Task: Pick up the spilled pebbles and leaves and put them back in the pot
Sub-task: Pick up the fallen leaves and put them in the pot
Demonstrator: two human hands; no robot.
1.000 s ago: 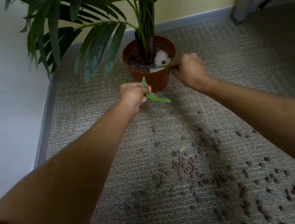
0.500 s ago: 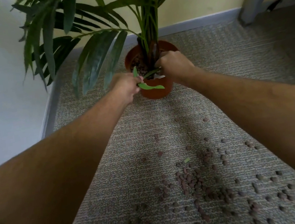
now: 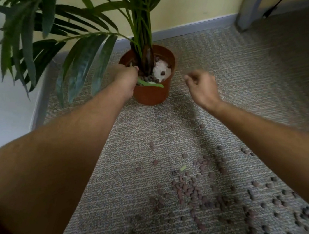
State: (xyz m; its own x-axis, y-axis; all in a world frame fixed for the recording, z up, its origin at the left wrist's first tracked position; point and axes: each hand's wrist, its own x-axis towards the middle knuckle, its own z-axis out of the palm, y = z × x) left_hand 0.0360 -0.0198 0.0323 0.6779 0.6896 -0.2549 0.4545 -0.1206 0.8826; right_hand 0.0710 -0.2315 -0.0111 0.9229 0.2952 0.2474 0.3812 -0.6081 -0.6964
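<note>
On the carpet (image 3: 220,55) in the room's corner stands one reddish-brown pot (image 3: 152,95) with a tall green plant (image 3: 139,22). One long green leaf (image 3: 151,84) lies across its near rim, partly inside, its left end under the left hand (image 3: 126,79), whose fingers curl around it. The right hand (image 3: 202,86) hovers beside the pot, fingers loosely bent, holding nothing. Dozens of small brown pebbles (image 3: 188,188) lie scattered nearer, too many to count, with one small green leaf scrap (image 3: 183,168) among them.

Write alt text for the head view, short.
A person's left hand holds a green leaf at the rim of a terracotta pot; the empty right hand hovers beside it. Brown pebbles lie scattered on the carpet.
</note>
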